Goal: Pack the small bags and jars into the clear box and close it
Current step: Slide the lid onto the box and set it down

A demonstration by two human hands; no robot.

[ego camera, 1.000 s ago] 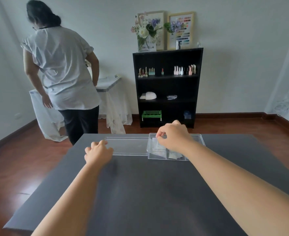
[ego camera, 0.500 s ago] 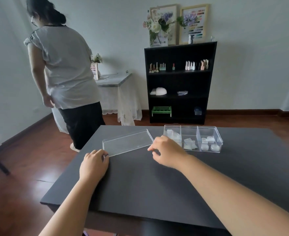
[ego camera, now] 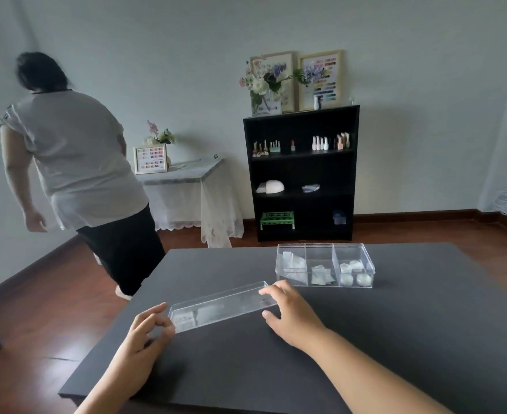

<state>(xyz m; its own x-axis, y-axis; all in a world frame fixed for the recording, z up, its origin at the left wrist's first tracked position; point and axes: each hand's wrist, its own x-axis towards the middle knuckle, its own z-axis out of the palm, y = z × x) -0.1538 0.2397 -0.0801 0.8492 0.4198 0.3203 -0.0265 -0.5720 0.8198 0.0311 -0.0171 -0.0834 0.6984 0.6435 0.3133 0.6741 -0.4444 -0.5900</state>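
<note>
A clear box (ego camera: 321, 248) with three compartments stands uncovered on the dark table (ego camera: 410, 330), right of centre. Small bags (ego camera: 294, 264) fill its left and middle compartments and small round jars (ego camera: 352, 273) fill the right one. The clear lid (ego camera: 221, 306) is tilted just above the table, nearer to me and left of the box. My left hand (ego camera: 144, 336) pinches the lid's left end. My right hand (ego camera: 291, 315) grips its right end with fingers over the far edge and thumb on the near edge.
A person in a white top stands with their back to me (ego camera: 76, 162) beyond the table's left corner. A black shelf unit (ego camera: 301, 174) with small bottles stands against the far wall, a cloth-covered side table (ego camera: 186, 180) to its left. The floor is wood.
The view has shifted. Both hands have closed on the lid's ends and it now sits tilted, nearer to me than half a second ago. The box stays in place.
</note>
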